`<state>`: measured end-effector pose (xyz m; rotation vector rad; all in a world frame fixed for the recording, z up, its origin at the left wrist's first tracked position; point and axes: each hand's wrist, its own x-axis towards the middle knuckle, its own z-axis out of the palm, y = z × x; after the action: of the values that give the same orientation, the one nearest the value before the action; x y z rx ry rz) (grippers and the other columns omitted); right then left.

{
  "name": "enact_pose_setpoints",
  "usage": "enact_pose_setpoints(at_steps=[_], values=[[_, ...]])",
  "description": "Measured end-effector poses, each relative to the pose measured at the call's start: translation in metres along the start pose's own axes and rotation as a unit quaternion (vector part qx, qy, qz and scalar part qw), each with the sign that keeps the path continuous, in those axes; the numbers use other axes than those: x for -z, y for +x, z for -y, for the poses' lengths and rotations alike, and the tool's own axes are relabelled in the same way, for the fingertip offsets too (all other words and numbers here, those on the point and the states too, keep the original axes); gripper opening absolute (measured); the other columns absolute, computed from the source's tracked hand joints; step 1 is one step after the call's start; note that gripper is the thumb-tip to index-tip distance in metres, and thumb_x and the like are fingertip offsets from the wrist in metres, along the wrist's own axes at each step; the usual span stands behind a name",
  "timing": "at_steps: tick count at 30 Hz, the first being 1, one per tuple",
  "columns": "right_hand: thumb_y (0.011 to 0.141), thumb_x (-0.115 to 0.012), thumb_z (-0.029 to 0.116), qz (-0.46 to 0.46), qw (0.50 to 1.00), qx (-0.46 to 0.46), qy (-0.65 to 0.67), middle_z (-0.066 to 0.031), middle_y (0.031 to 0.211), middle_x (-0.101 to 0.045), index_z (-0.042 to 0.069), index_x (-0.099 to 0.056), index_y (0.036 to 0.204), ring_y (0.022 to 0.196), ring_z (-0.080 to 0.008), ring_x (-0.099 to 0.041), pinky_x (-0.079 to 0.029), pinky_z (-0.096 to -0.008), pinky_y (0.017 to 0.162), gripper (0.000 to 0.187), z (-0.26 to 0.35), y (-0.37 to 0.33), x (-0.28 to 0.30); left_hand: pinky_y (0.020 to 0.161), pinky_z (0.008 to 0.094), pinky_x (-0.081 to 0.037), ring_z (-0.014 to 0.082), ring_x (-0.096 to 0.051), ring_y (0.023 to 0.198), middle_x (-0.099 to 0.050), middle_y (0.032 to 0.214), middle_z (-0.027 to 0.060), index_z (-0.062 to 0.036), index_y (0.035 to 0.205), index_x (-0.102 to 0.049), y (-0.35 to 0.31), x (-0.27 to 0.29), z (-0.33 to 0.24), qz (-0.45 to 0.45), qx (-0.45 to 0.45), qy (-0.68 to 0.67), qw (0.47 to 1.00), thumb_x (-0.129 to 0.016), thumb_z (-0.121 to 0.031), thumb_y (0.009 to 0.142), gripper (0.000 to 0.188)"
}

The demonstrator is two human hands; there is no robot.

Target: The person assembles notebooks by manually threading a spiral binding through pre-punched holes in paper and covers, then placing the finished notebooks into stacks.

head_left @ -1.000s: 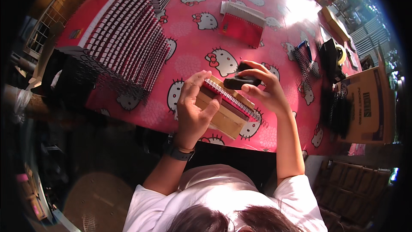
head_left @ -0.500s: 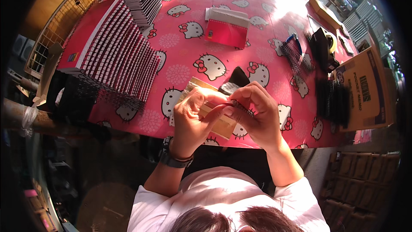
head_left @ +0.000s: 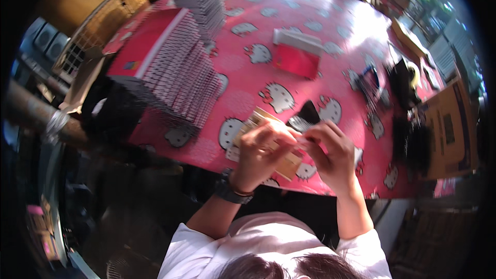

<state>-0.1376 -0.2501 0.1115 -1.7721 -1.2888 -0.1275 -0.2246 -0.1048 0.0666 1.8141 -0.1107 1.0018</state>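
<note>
My left hand (head_left: 262, 154) and my right hand (head_left: 332, 154) meet at the fingertips near the table's front edge. Both are closed in a pinch around something small and thin, blurred and mostly covered by the fingers. Beneath my left hand a tan board (head_left: 289, 167) lies flat on the table. Just beyond the fingertips rests a black object (head_left: 306, 115) with a ridged lower part. To the left rises a tall stack of spiral-bound notebooks (head_left: 178, 80) with red covers. A few red and white notebooks (head_left: 298, 61) lie farther off.
A pink cartoon-patterned cloth (head_left: 243, 80) covers the table. Behind the near stack stands a second tall stack of notebooks (head_left: 199, 5). At the right are bundled black wire coils (head_left: 411, 144), a cardboard box (head_left: 450, 129) and a blue-and-black item (head_left: 369, 83). A wire rack (head_left: 106, 31) borders the left.
The whole view has shifted, so the table and hands appear farther right and lower. My fingers remain pinched together; the dark coil seen under my right fingers earlier no longer shows clearly.
</note>
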Motion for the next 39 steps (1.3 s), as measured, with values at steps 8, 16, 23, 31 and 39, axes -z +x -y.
enact_pose_setpoints(at_steps=[8, 16, 23, 31, 39], values=[[0.083, -0.067, 0.007, -0.038, 0.998, 0.001, 0.042, -0.0078, 0.079, -0.058, 0.002, -0.062, 0.092, 0.072, -0.0176, -0.058, -0.045, -0.0268, 0.063, 0.011, 0.022, 0.034, 0.013, 0.078, 0.0294, -0.050, 0.0189, -0.064, 0.088, -0.063, 0.101, 0.0146, 0.0018, 0.108, -0.053, 0.018, 0.016, -0.017, -0.059, 0.036, 0.016, 0.998, -0.073, -0.012, 0.081, 0.036], [0.093, -0.060, 0.017, -0.132, 0.955, 0.090, 0.248, -0.0028, 0.089, -0.060, 0.002, -0.060, 0.105, 0.077, -0.0093, -0.053, -0.044, -0.0239, 0.070, 0.019, 0.057, 0.174, -0.012, 0.059, 0.0185, -0.039, 0.0039, -0.050, 0.071, -0.059, 0.085, 0.0005, 0.0001, 0.104, -0.059, 0.067, 0.118, -0.074, -0.279, -0.004, -0.035, 0.960, -0.066, -0.011, 0.088, 0.021], [0.087, -0.058, 0.020, -0.080, 0.990, 0.070, 0.097, -0.0162, 0.077, -0.065, 0.002, -0.065, 0.094, 0.072, -0.0266, -0.063, -0.048, -0.0383, 0.070, 0.021, 0.015, 0.257, -0.121, 0.078, 0.0286, -0.045, 0.0138, -0.056, 0.082, -0.063, 0.085, 0.0046, -0.0004, 0.100, -0.064, 0.107, 0.216, -0.030, -0.228, -0.046, 0.419, 0.878, -0.064, -0.014, 0.086, 0.020], [0.097, -0.050, 0.030, -0.098, 0.931, -0.052, 0.347, -0.0047, 0.064, -0.057, -0.004, -0.062, 0.090, 0.062, -0.0099, -0.044, -0.043, -0.0301, 0.062, 0.037, 0.019, 0.242, -0.155, 0.092, 0.0316, -0.044, 0.0201, -0.059, 0.098, -0.063, 0.111, 0.0135, 0.0056, 0.112, -0.063, 0.099, 0.192, -0.002, -0.328, 0.070, 0.082, 0.938, -0.033, -0.036, 0.100, 0.052], [0.099, -0.044, 0.033, -0.081, 0.923, -0.010, 0.377, -0.0175, 0.115, -0.060, 0.002, -0.051, 0.123, 0.108, -0.0234, -0.055, -0.041, -0.0344, 0.094, 0.040, 0.015, 0.241, -0.153, 0.094, 0.0376, -0.044, 0.0262, -0.060, 0.102, -0.061, 0.118, 0.0171, 0.0074, 0.116, -0.057, 0.098, 0.210, 0.010, -0.344, -0.052, 0.303, 0.887, -0.032, -0.025, 0.099, 0.044]])
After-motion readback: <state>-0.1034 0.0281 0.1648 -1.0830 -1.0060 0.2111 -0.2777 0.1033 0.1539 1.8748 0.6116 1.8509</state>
